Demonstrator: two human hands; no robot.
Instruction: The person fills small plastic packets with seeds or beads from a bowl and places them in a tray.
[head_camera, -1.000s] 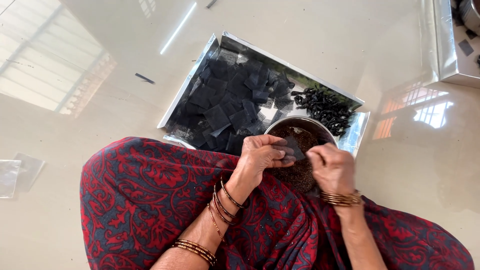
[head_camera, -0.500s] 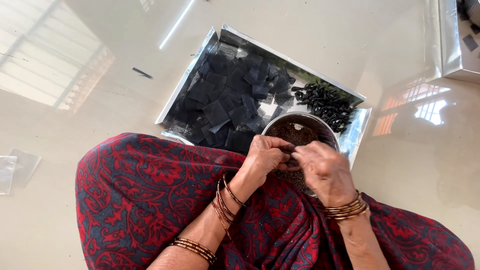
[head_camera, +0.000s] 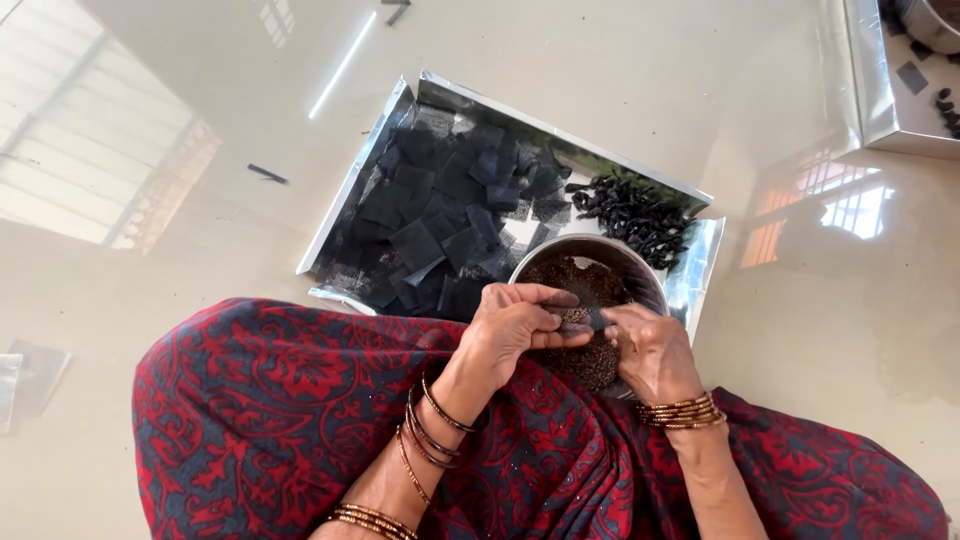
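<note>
A seated person in a red-patterned garment (head_camera: 300, 410) works over a steel bowl (head_camera: 650, 275) of dark brown grains, both hands meeting above its near rim. The left hand (head_camera: 515, 325) and right hand (head_camera: 650, 350) each pinch one small black mesh piece (head_camera: 590, 320) between fingertips, holding it pulled together just above the grains. Bangles ring both wrists. The bowl sits at the near right corner of a shiny silver tray (head_camera: 400, 110) on the glossy floor. Left of the bowl, a heap of flat black mesh squares (head_camera: 440, 230) covers most of the tray. Just behind the bowl, a pile of small black tied bundles (head_camera: 635, 215) lies against the tray's far edge. Well beyond the bowl, to the far right, the corner of a second tray (head_camera: 880, 90) shows.
</note>
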